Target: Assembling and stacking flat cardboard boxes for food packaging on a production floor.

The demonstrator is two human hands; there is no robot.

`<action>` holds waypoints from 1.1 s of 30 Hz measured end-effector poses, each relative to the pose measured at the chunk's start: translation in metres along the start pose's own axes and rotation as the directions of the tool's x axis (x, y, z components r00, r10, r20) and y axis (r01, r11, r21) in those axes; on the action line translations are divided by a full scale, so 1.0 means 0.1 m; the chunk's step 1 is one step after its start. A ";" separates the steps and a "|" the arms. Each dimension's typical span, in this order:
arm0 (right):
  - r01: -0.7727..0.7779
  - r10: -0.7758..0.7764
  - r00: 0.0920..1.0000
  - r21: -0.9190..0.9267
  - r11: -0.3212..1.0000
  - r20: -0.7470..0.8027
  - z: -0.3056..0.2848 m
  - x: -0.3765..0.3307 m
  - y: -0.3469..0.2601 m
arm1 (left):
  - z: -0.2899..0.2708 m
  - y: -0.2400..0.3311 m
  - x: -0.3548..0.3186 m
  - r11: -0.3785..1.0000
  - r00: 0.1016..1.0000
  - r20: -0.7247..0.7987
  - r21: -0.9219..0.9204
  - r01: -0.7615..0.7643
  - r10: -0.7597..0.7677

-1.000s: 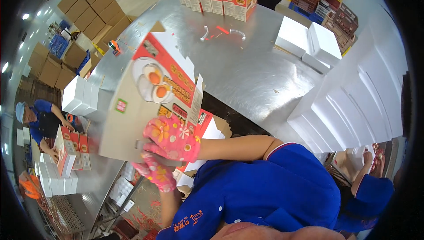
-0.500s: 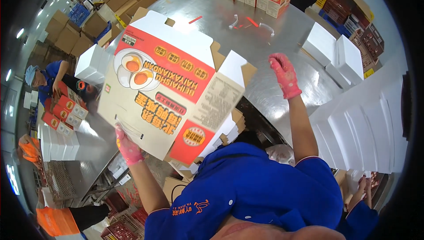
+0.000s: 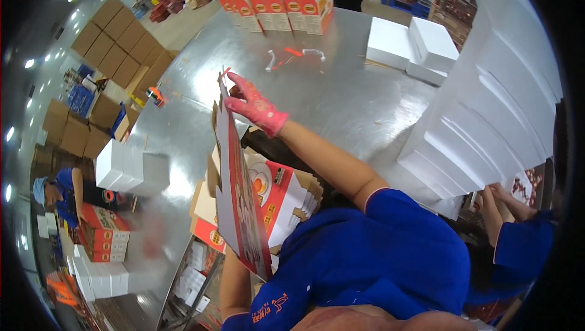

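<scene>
I hold a flat red, white and brown printed carton [image 3: 241, 203] upright, turned edge-on to me over the near edge of the metal table [image 3: 341, 99]. My right hand [image 3: 253, 107], in a pink glove, grips the carton's top corner. My left forearm rises from below behind the carton, and the hand itself is hidden by it. Under the carton lies a stack of similar flat cartons [image 3: 283, 194] with an egg picture on them.
Assembled red-and-white cartons [image 3: 286, 2] line the table's far edge, with white boxes [image 3: 408, 45] and loose plastic handles [image 3: 292, 57] nearby. Tall white box stacks [image 3: 487, 124] stand at right, more white boxes [image 3: 122, 166] at left. Co-workers in blue work at left [image 3: 61, 191] and right [image 3: 518, 233].
The carton has swung from facing me broadside to edge-on. My right hand came in from the far right edge to its top corner, and my left hand has gone out of sight behind it.
</scene>
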State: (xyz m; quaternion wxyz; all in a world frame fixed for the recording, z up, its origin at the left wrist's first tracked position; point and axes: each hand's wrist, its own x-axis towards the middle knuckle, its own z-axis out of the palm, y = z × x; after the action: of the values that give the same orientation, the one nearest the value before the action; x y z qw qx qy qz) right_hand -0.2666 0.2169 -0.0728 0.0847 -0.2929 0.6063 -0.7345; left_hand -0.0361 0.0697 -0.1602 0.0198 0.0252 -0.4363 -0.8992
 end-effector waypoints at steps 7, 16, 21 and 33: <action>-0.157 0.177 0.984 0.591 0.791 0.026 -0.13 0.31 0.21 | 0.57 0.21 0.04 0.996 0.978 0.190 -0.049 -0.073 0.081; -0.100 -0.149 0.856 -0.442 0.891 -0.495 -0.56 0.05 -0.44 | 0.45 0.59 -0.24 0.966 0.868 -0.423 0.084 -0.246 0.258; -0.084 -0.103 0.895 -0.392 0.916 -0.433 -0.44 -0.38 -0.60 | 0.35 0.76 -0.48 0.821 0.876 0.044 0.329 -0.467 0.480; 0.030 -0.209 0.769 0.292 0.956 0.604 -0.16 -0.98 -0.96 | 0.95 1.37 -0.55 0.532 0.003 -0.539 0.830 -0.168 0.842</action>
State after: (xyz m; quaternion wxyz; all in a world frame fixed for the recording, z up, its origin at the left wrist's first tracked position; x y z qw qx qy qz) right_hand -0.1732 0.3016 -0.0166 0.2731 -0.5452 0.4192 -0.6726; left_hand 0.0151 0.0627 0.0076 0.6128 0.3812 -0.5384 -0.4350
